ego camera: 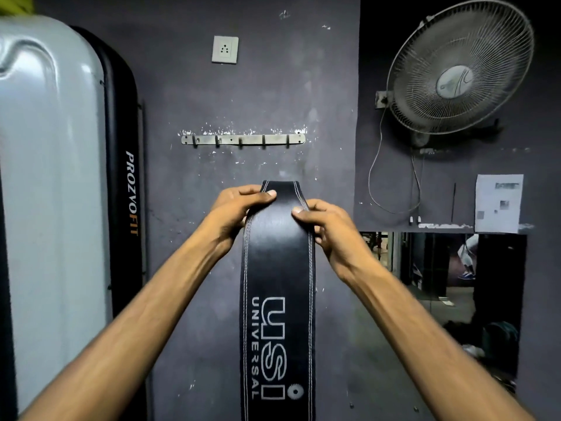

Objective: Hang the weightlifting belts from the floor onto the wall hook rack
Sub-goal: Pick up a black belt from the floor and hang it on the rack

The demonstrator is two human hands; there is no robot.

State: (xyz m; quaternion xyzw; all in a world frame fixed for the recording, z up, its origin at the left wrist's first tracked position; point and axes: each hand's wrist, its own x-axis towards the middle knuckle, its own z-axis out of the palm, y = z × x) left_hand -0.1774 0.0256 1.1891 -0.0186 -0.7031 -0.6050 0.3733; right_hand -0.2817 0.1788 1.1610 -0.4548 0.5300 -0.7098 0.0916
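A dark wall with a metal hook rack on it.

The grey wall [188, 86] is in front of both hands. The hook rack [243, 139] is a flat metal bar fixed to the wall, just above the left hand [236, 208] and the right hand [328, 223]. Five small hooks stick out along it. White chipped spots run along the top of the bar. Higher up, above the left hand, is a white socket [225, 49]. Up and to the right of the right hand hangs a round fan [460, 66], with a paper sheet [499, 203] stuck below it.
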